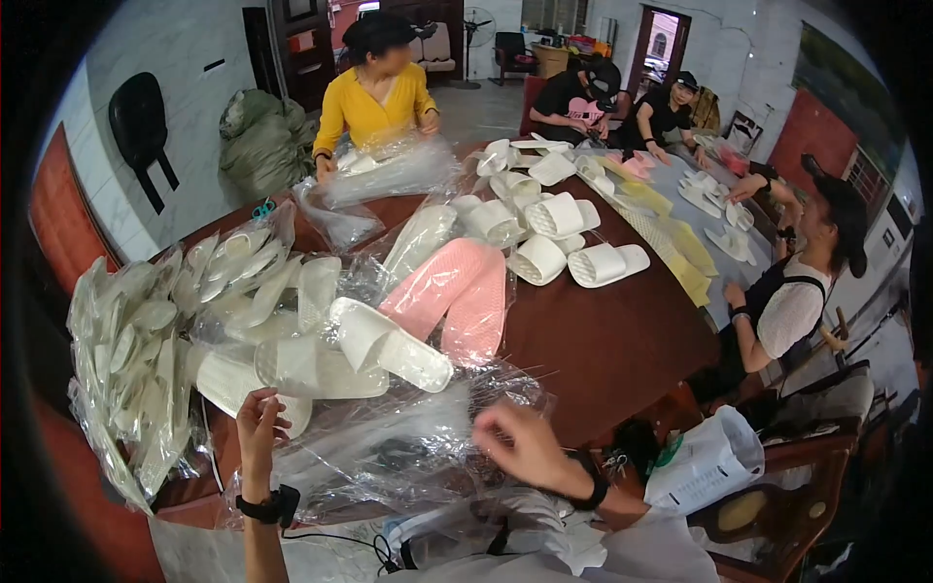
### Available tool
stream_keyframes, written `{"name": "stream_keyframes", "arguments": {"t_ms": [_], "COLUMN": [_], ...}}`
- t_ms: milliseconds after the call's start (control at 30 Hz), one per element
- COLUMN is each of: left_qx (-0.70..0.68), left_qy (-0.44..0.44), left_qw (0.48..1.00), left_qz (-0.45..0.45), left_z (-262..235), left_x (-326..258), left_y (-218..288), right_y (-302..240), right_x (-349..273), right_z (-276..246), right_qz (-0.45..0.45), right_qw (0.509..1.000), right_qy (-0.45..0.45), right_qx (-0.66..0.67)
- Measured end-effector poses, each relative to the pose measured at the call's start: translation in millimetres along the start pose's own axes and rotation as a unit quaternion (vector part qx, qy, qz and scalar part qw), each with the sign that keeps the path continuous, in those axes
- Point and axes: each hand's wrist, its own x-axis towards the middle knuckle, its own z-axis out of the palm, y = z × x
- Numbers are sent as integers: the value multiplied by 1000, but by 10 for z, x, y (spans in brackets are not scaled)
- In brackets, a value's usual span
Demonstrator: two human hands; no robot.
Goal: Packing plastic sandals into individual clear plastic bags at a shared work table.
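My left hand [260, 428] is raised beside a pair of white slippers [321, 369], its fingers loosely bent and apart, with nothing seen in them. My right hand [530, 447] is over a heap of clear plastic bags [389, 457] at the near table edge. Its fingers curl toward the thumb and look slightly blurred; whether they pinch any plastic I cannot make out. Farther in, a single white slipper [394, 345] lies tilted across the pair. Behind it a pair of pink slippers [452, 291] rests on clear plastic.
Bagged white slippers [136, 379] pile up at the left. Loose white slippers [564, 223] cover the middle of the brown table [593, 350]. A person in yellow [374, 107] handles plastic bags opposite; other people sit along the grey table [671, 209]. A white bag [705, 462] stands at my right.
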Motion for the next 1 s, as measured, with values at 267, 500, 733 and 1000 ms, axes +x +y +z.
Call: {"name": "stream_keyframes", "arguments": {"t_ms": [267, 500, 733, 1000], "left_qx": [41, 46, -8, -27], "left_qy": [-16, -2, -38, -48], "left_qw": [995, 995, 997, 996], "left_qz": [84, 89, 65, 63], "left_z": [47, 125, 334, 435], "left_x": [14, -20, -133, -202], "left_y": [4, 186, 324, 236], "right_y": [893, 951, 944, 785], "right_x": [499, 560, 234, -136], "right_z": [4, 7, -308, -559], "right_qz": [16, 90, 176, 213], "right_qw": [988, 996, 972, 927], "right_qy": [56, 10, -25, -89], "right_qx": [-142, -6, 151, 297]}}
